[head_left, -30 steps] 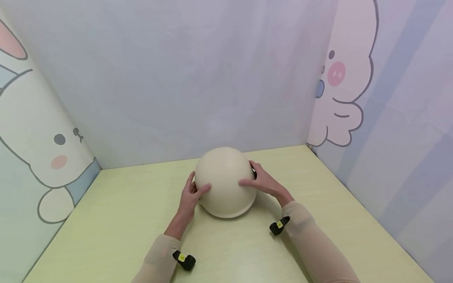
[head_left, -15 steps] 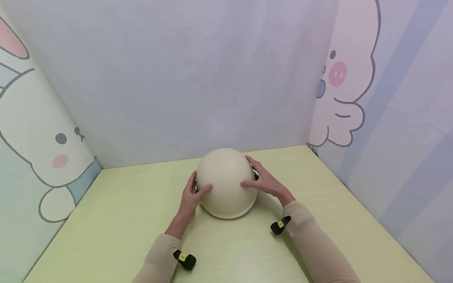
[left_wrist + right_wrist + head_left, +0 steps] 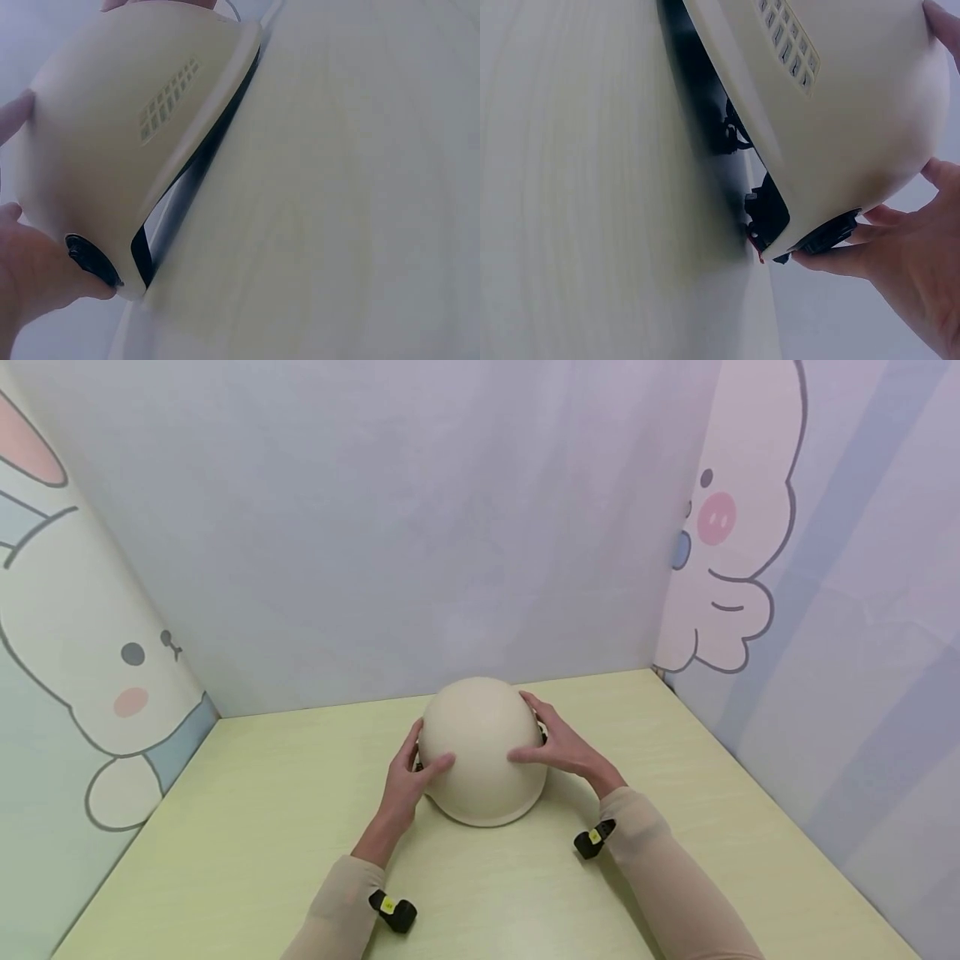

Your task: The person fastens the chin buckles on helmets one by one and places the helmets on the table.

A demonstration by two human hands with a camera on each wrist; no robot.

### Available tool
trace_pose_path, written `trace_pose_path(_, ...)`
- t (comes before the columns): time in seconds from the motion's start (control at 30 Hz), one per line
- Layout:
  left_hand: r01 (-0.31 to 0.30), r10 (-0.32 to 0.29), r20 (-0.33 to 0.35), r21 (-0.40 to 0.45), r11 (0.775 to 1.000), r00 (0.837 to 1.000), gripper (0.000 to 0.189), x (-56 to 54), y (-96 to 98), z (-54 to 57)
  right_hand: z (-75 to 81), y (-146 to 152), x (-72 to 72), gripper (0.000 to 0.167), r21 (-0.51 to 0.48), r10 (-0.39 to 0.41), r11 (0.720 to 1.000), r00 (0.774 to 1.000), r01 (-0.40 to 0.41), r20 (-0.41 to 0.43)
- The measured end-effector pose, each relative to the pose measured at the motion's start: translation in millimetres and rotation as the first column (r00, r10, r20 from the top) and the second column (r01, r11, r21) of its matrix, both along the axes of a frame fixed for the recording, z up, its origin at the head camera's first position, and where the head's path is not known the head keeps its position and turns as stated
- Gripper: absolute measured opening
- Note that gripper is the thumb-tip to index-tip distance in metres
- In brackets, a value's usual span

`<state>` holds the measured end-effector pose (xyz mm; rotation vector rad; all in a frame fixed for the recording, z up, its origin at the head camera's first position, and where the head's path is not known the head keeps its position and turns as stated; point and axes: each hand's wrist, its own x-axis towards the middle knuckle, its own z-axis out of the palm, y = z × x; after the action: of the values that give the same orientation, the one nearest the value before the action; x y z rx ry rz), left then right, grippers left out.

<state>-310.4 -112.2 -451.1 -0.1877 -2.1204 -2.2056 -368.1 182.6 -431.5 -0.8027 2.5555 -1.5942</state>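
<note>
A cream helmet (image 3: pixel 483 752) sits dome up at the far middle of the table, gripped from both sides. My left hand (image 3: pixel 405 783) holds its left side, thumb on the dome and fingers round the side. On the right, my right hand (image 3: pixel 566 748) grips likewise. The left wrist view shows a vent grille (image 3: pixel 169 101) and a black side fitting (image 3: pixel 91 259) near the fingers. In the right wrist view, another black fitting (image 3: pixel 829 232) lies by my fingers, and black strap parts (image 3: pixel 766 212) show under the rim. The helmet's inside is mostly hidden.
The pale yellow-green table (image 3: pixel 262 827) runs back to a plain grey-lilac wall (image 3: pixel 412 527). Printed cartoon-animal panels stand at the left (image 3: pixel 82 635) and right (image 3: pixel 750 527). A small black camera is strapped on each sleeve.
The helmet sits very slightly lower in the head view, both hands still on it. My right fingers have crept a little farther round its side. The view itself has shifted slightly.
</note>
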Motion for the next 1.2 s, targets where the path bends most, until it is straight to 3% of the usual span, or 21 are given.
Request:
trace_pose_path(0.87, 0.032, -0.034, -0.019, -0.075, 0.997, 0.999, 0.086, -3.4, 2.3, 1.8, -5.0, 8.1, -1.6, 0.100, -0.035, 0.037, 0.999, 0.997, -0.034, 0.067)
trace_pose_path(1.2, 0.018, -0.020, -0.020, -0.087, 0.996, 1.000, 0.080, -1.4, 0.0, 4.0, -2.3, 3.0, 1.0, 0.101, 0.026, -0.015, 1.000, 0.998, 0.013, 0.054)
